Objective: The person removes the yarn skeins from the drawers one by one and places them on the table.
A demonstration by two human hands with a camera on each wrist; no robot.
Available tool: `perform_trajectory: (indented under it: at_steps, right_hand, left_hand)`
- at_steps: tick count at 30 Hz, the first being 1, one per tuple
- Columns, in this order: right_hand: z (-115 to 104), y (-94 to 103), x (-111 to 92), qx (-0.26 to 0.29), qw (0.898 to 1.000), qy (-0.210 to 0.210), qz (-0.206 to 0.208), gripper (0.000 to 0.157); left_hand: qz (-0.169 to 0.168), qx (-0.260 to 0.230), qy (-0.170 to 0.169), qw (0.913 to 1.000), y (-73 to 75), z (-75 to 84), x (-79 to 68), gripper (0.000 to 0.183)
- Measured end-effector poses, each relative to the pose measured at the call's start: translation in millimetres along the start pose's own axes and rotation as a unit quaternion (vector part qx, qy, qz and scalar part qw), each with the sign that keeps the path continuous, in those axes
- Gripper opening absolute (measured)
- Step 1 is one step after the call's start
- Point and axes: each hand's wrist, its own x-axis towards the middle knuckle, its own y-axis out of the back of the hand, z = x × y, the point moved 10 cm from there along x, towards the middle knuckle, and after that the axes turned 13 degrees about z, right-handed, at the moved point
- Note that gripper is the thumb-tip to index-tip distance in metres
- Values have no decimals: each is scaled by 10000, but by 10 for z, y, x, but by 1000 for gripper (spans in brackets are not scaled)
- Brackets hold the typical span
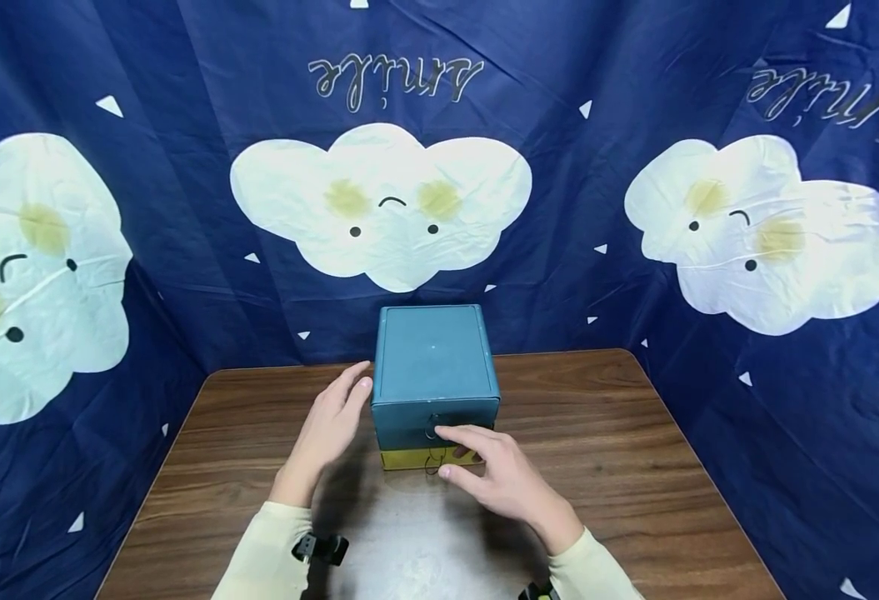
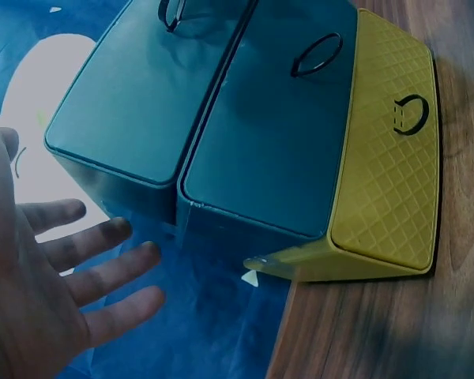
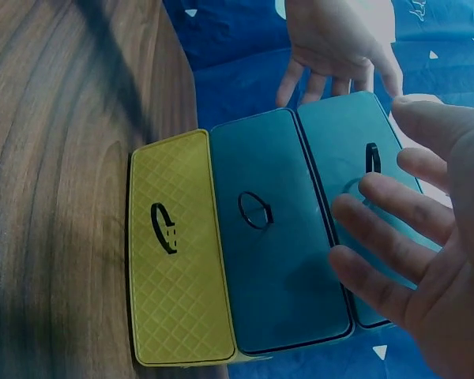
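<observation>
A stack of drawers stands toward the back of the table, two teal tiers over a yellow one. The upper teal drawer, lower teal drawer and quilted yellow drawer each carry a black loop on the front. Beside the stack's left side, my left hand is raised with its fingers extended and spread, holding nothing. My right hand hovers before the drawer fronts, its fingers spread and nearest the upper loop. Whether a fingertip touches the front I cannot tell.
The wood-grain table extends around the stack, with glare near its front. A blue cloth with white clouds hangs behind and on both sides, close to the stack's back. Dark wrist devices sit on both sleeves.
</observation>
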Motion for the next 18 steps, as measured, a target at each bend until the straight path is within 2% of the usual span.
perform_trajectory:
  at_steps: [18]
  right_hand:
    - [38,-63,72,-53,10000,-64,-26,39]
  left_hand:
    - [34,-225,125,9997,-95,10,90,52]
